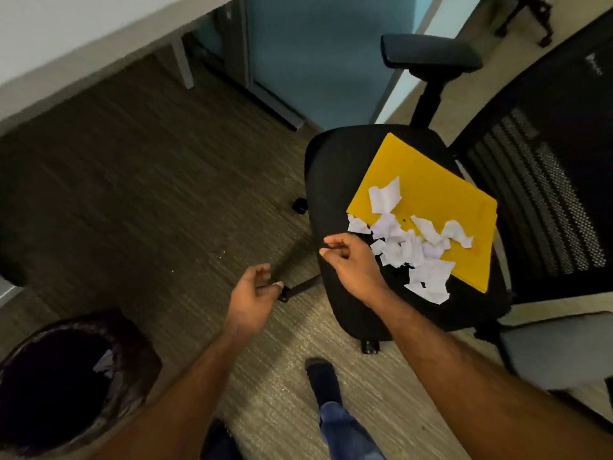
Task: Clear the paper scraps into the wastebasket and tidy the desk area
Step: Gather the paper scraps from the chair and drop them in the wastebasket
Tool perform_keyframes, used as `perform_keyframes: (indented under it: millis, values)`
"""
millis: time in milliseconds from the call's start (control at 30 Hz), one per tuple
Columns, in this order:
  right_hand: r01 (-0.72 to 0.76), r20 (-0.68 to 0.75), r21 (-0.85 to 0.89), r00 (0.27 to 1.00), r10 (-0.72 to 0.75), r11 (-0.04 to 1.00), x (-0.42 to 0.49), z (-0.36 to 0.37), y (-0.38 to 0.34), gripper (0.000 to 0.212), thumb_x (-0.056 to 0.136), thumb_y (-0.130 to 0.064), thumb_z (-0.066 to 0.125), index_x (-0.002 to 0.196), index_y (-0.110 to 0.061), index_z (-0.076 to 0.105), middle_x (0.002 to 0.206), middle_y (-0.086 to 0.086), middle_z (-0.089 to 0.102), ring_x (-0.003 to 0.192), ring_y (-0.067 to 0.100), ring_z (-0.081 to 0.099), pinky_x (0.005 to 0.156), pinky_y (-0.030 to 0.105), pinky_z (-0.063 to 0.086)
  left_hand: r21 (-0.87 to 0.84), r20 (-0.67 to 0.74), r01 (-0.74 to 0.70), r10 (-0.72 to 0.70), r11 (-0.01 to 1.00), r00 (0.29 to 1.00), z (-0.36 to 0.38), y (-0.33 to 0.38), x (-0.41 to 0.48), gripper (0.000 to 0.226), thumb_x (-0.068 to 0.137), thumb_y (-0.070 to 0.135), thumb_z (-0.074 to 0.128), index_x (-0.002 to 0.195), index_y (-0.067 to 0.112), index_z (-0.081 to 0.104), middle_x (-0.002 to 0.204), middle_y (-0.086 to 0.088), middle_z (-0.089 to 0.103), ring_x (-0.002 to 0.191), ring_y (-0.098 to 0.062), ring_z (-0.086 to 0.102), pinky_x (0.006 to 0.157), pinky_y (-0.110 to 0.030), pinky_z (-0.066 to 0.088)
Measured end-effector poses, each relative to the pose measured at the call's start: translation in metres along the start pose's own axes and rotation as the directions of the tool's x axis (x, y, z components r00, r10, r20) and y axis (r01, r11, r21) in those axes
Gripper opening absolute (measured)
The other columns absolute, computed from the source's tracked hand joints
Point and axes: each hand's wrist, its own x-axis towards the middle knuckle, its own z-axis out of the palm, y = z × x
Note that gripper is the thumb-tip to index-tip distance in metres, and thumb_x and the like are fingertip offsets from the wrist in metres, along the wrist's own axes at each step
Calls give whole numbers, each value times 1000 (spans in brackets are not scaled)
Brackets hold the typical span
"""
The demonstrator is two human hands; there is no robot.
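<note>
Many paper scraps lie on the yellow folder and the chair seat. Both the right hand and the left hand are loosely curled and hold nothing. Better to lift the folder level as a tray. The wastebasket is well apart, and the chair base lies between.
</note>
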Motion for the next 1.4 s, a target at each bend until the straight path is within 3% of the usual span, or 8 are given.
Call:
perform_keyframes:
  millis: [100,233,400,633,867,1167,1300,1400]
  values:
    - [54,-41,-19,998,-54,998,11,-37,-1,19,85,-19,70,104,-18,66,111,3,65,92,13,63,83,18,49,34,57,-62,60,997,997,39,28,7,44,87,18,70,126,27,52,123,6,57,107,-6,60,81,-15,49]
    - [111,-86,-115,989,-121,987,31,-83,8,23,85,-21,70,108,-19,65,110,-4,60,93,7,58,74,2,41,94,172,-194,176,976,969,80,62,23,53,83,19,72,131,22,49,129,3,58,116,-9,59,101,-36,51]
    - [89,-146,-211,982,-122,973,71,-140,32,37,84,-21,72,119,-20,61,121,0,51,102,9,53,87,24,45,290,194,-322,275,901,942,116,98,52,63,80,29,75,135,19,45,130,-3,50,115,-13,55,105,-37,47]
    - [-182,-196,-313,973,124,932,124,-199,81,51,80,-24,76,126,-15,56,131,13,51,115,26,55,87,29,43,446,30,-88,83,891,996,167,121,75,85,75,57,72,142,21,33,137,-15,35,119,-38,51,101,-50,47]
    - [-138,-109,-383,989,104,913,136,-169,93,48,77,-19,77,121,-16,59,129,13,47,111,27,58,82,27,43,373,-140,40,14,927,990,190,123,87,84,71,54,77,133,11,40,132,-16,30,107,-37,56,87,-46,53]
    - [-83,83,-80,993,89,993,146,-161,61,57,79,-10,69,131,-24,50,128,6,53,94,14,57,69,25,45,154,-199,-103,133,983,971,193,110,77,80,69,34,86,132,14,41,134,-11,30,95,-19,55,81,-27,49]
    - [-29,281,-156,957,73,987,142,-173,61,91,69,-22,85,142,-36,33,141,3,40,106,18,57,77,26,53,138,-156,-178,199,974,968,193,101,70,84,63,26,90,131,16,42,127,-2,33,100,-19,59,72,-5,46]
    - [103,348,-290,937,5,952,140,-159,62,121,56,-38,92,148,-43,14,146,-2,26,114,16,47,74,19,46,157,-149,-172,195,973,969,192,100,72,88,62,25,91,134,15,41,129,-4,35,102,-18,58,82,-20,50]
